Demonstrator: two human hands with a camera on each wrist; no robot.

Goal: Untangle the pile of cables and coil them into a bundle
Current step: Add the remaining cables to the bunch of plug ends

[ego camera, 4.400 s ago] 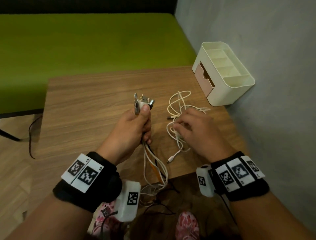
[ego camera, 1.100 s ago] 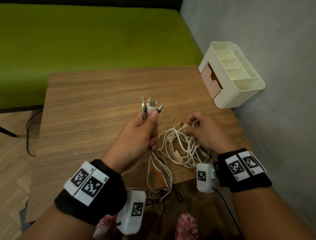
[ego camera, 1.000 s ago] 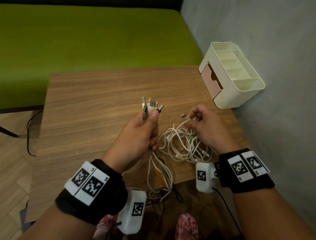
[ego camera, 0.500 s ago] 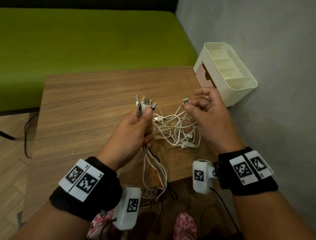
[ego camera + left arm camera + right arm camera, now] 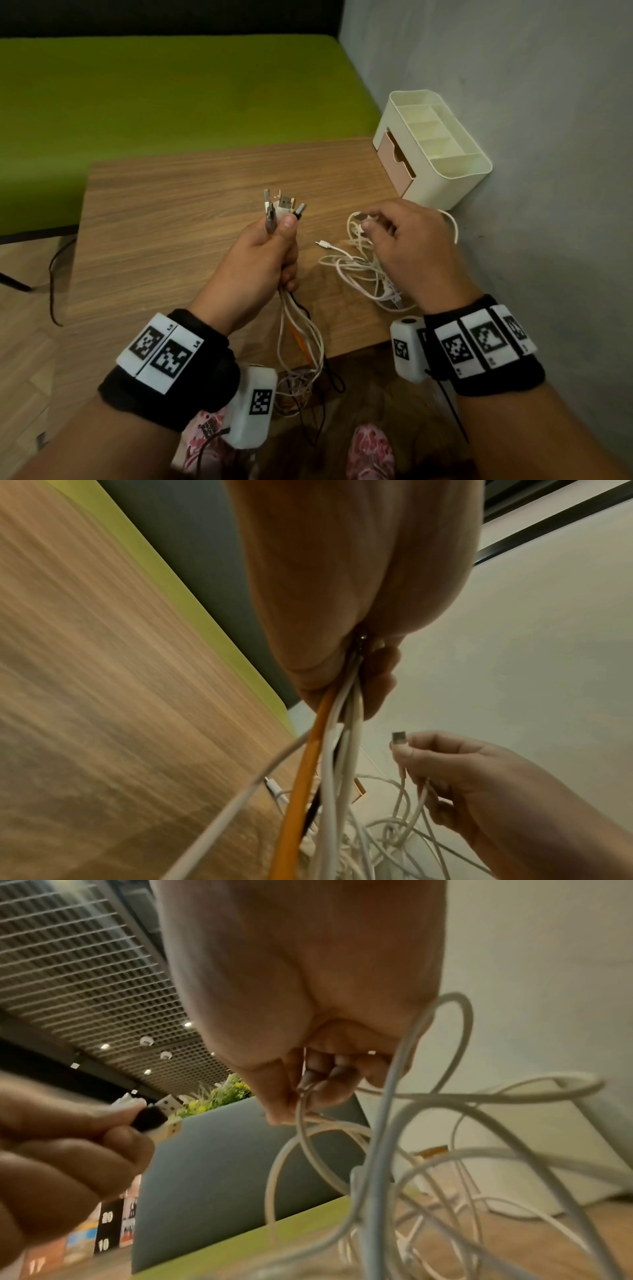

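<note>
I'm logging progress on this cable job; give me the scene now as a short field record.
left hand: grips gathered cable bundle, plug ends up
bundle colours: white, one orange, one black
right hand: pinches plug end of a white cable
tangled white cables: loose on wooden table
cream desk organiser: table's far right corner

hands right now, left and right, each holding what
Left hand: grips a bunch of cables just below their plugs.
Right hand: pinches the plug end of a white cable from the tangle.
</note>
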